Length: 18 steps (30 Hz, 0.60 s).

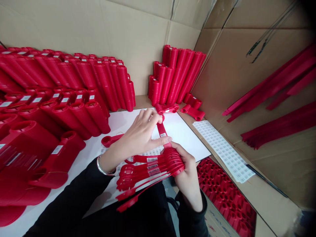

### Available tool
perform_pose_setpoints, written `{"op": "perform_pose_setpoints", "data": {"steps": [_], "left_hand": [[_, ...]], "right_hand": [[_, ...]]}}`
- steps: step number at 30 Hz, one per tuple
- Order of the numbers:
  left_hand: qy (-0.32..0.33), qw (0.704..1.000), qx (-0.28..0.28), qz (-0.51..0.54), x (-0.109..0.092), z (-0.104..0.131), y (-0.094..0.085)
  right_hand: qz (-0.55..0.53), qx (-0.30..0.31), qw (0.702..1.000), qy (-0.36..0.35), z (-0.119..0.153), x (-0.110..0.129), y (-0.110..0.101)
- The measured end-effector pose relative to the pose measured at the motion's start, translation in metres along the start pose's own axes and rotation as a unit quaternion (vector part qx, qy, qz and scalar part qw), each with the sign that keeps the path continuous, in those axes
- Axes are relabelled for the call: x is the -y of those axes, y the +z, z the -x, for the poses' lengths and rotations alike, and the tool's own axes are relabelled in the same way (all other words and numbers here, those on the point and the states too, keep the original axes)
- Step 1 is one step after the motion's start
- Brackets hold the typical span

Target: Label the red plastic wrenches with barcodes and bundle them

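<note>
My right hand (187,166) grips one end of a fanned bunch of red plastic strips (174,161) with rounded ends. White barcode labels show on several of them, and their free ends spread toward the lower left. Above the bunch, my left hand (145,130) holds a single red strip (161,129) with a small label, its fingertips at the far end and its thumb lying across the strip near the label. That strip's near end meets the bunch at my right hand. Partly behind my left forearm lies another red piece (108,141).
Tall stacks of red pieces (102,82) fill the left side. More stacks (177,74) stand at the back corner, with loose pieces (194,110) beside them. Label sheets (222,148) and a dark pen-like object (266,181) lie right. A box of red pieces (227,197) sits below.
</note>
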<state>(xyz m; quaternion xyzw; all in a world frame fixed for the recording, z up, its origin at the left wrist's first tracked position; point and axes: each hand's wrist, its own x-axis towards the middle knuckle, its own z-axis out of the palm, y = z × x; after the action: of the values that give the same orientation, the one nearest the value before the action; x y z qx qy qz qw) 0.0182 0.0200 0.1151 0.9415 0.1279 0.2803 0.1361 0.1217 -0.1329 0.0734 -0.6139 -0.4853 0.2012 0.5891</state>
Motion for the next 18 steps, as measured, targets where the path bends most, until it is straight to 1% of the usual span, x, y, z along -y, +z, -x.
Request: {"op": "perform_pose_setpoints", "data": {"steps": [3,6,10,12,14,16,18], "left_hand": [[-0.011,1.0,-0.005,0.022,0.0,0.001,-0.001],[-0.011,0.999,-0.011,0.04,-0.002,0.002,0.002],[-0.022,0.996,-0.041,0.081,0.005,0.0,0.008],[-0.039,0.993,-0.041,0.108,0.008,-0.002,0.007],[-0.047,0.991,-0.034,0.124,0.007,-0.001,0.004],[-0.039,0.993,-0.031,0.109,0.002,0.0,0.001],[-0.029,0.997,-0.029,0.061,-0.006,0.002,-0.001]], "right_hand": [[0.003,0.007,1.0,-0.005,0.002,0.002,0.002],[0.011,0.004,1.0,-0.013,0.003,0.005,0.002],[-0.009,0.032,0.999,-0.017,0.007,0.01,0.001],[-0.02,0.027,0.999,-0.014,0.008,0.011,0.001],[-0.021,0.011,1.0,-0.011,0.009,0.011,0.002],[-0.01,0.0,1.0,-0.015,0.009,0.011,0.003],[0.007,-0.006,1.0,-0.019,0.008,0.01,0.002]]}}
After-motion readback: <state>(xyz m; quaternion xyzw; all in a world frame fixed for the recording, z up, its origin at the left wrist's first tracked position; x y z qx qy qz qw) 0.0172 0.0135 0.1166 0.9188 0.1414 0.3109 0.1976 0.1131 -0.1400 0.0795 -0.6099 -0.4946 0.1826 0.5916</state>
